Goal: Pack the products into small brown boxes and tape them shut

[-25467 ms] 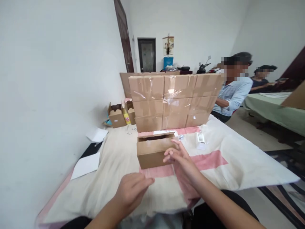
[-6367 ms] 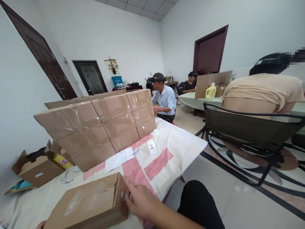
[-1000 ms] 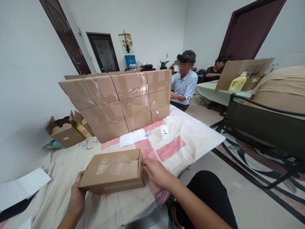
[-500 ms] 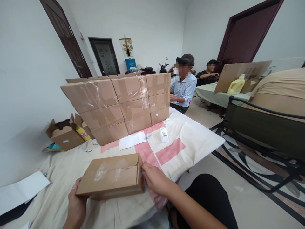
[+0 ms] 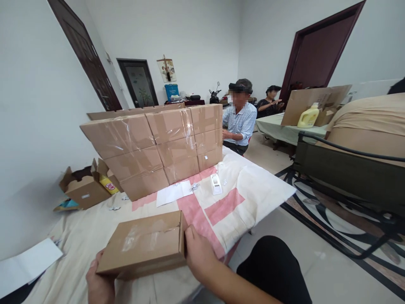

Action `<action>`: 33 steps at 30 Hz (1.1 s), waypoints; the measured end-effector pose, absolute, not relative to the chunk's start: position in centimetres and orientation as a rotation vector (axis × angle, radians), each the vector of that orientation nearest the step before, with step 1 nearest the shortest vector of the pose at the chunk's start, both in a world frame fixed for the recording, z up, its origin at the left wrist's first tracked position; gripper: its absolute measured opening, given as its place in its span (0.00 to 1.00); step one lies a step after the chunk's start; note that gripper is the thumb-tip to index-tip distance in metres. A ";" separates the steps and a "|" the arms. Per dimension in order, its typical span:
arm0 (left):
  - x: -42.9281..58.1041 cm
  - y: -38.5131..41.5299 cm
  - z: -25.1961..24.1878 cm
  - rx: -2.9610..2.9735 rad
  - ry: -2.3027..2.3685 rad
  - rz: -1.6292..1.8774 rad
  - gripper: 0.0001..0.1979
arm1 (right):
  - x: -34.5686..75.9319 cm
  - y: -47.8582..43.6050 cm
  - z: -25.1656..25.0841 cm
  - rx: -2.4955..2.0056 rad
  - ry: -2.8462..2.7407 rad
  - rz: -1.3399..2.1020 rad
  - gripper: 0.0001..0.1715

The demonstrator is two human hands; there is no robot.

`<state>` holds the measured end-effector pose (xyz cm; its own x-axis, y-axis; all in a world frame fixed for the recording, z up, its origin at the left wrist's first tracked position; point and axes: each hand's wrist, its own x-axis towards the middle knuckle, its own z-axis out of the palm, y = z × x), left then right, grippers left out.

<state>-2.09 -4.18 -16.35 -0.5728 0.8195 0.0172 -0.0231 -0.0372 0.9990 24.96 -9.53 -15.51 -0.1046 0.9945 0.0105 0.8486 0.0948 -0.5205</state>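
Note:
A closed cardboard box (image 5: 142, 240) with clear tape strips across its top is between my hands, over the near part of the cloth-covered table. My left hand (image 5: 99, 276) grips its near left corner, the fingers partly hidden by the box. On the opposite side, my right hand (image 5: 198, 253) has its fingers curled against the right end of the box; what the fingertips touch there is hidden. Beyond the box lie a white sheet of paper (image 5: 174, 193) and a white tape dispenser (image 5: 216, 185).
A wall of stacked, taped cardboard boxes (image 5: 155, 147) stands along the table's far side. Open cartons (image 5: 84, 188) sit at the left. Behind the stack sits a person in a light shirt (image 5: 242, 118). A dark green folding chair (image 5: 348, 173) is on the right.
My view has tilted slightly upward, so most things appear a little lower. Both hands stay on the box, and the right hand has shifted slightly along its end.

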 end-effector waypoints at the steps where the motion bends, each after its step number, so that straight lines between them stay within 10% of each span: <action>1: -2.0 -4.2 -16.2 0.847 1.593 1.696 0.20 | 25.1 -9.6 -15.6 -1.789 -1.994 0.564 0.20; 10: -2.1 -4.1 -16.0 0.751 1.504 1.645 0.20 | 26.3 -9.3 -16.8 -1.593 -1.690 0.810 0.06; 33: -1.6 -4.6 -15.1 0.858 1.622 1.621 0.23 | 26.9 -9.2 -15.6 -1.601 -1.740 0.612 0.10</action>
<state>-1.57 -4.58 -15.06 -0.5518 0.8339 -0.0131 -0.0125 0.0074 0.9999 26.88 -9.18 -15.57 -0.0065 0.9856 0.1688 0.6629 0.1306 -0.7373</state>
